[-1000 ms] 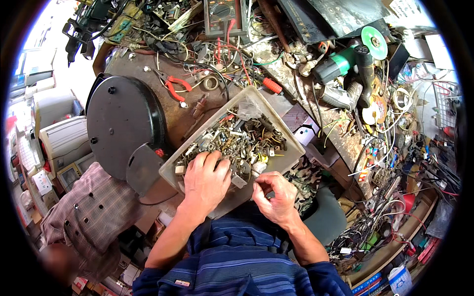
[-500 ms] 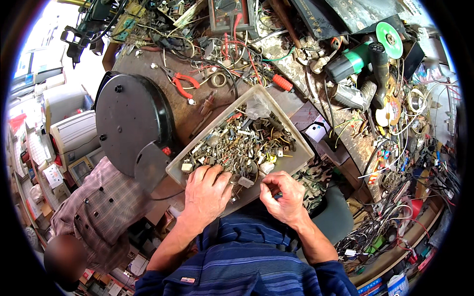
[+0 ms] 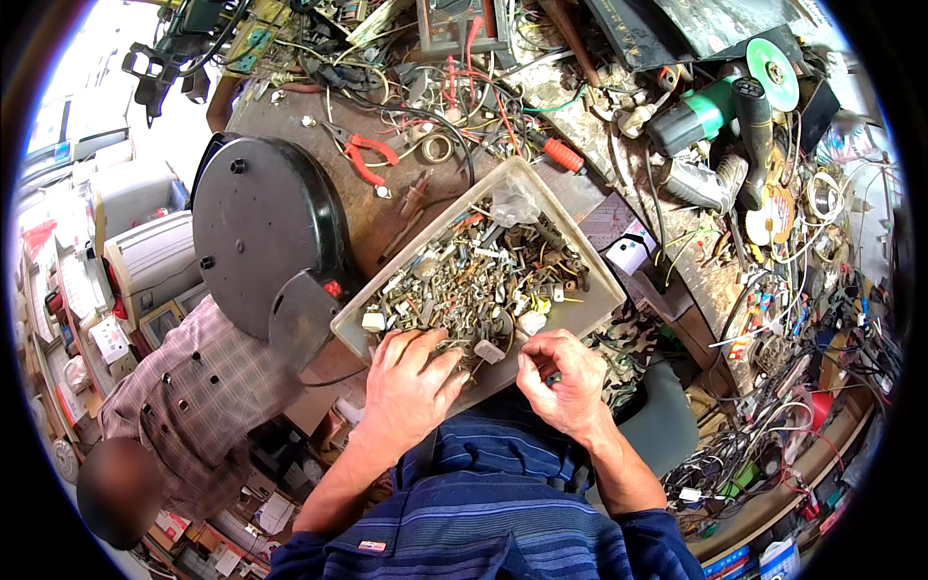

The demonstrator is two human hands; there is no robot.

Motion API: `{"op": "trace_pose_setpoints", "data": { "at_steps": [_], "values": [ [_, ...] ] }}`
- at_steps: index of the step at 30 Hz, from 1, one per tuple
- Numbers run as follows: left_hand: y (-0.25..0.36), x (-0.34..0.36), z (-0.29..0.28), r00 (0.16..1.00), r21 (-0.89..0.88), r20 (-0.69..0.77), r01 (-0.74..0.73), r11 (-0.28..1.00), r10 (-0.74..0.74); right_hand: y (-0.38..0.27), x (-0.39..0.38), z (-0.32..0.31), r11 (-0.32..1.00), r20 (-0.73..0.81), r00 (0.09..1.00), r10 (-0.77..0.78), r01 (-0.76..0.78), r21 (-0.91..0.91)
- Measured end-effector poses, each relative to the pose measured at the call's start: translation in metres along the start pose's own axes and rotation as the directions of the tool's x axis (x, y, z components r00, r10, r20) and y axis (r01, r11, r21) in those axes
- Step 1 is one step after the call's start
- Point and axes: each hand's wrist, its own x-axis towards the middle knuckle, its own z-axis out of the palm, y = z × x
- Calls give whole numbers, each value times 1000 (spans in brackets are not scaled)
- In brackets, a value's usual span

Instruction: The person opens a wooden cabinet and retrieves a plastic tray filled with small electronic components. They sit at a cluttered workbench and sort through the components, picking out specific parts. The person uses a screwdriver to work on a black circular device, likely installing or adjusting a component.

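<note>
A shallow translucent plastic tray [image 3: 606, 303] lies in front of me, heaped with small metal and plastic parts [image 3: 474, 280]. Over its near left edge rests my left hand [image 3: 408, 387], fingers apart and slightly bent, their tips among the parts. A pale square piece [image 3: 489, 351] lies between my two hands, near the tray's close side. My right hand [image 3: 568, 379] is closed in a pinch by the near right edge. Something small and dark shows within its curled fingers, too little to name. A clear plastic bag [image 3: 515, 205] sits in the tray's far corner.
Left of the tray stands a round black appliance [image 3: 266, 237]. Red-handled pliers [image 3: 367, 159], a tape roll [image 3: 436, 148] and tangled wires lie beyond it. A green angle grinder [image 3: 701, 116] is at the far right. A person in a plaid shirt [image 3: 193, 387] is at my left.
My left hand's fingers have spread a little at the tray edge. My right hand remains pinched in nearly the same place. The whole view has shifted slightly.
</note>
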Motion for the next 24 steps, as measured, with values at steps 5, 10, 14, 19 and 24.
{"op": "trace_pose_setpoints", "data": {
  "at_steps": [5,10,14,19,24],
  "values": [
    [-6,14,-7,994,-67,-107,29,997,-36,2,-1,0,1000,1,1000,-4,4,-7],
    [-10,48,-1,985,-44,-150,78,996,-84,1,0,1,1000,-4,1000,-9,9,-20],
    [-7,80,15,998,117,-45,49,992,-44,-1,1,1,1000,-8,1000,-1,1,-19],
    [-5,70,16,998,223,49,18,975,-29,2,-1,3,1000,-26,1000,-15,14,-26],
    [-2,45,5,996,264,86,-2,964,-21,-1,-1,1,1000,-2,1000,1,-1,-27]
  ]
}}
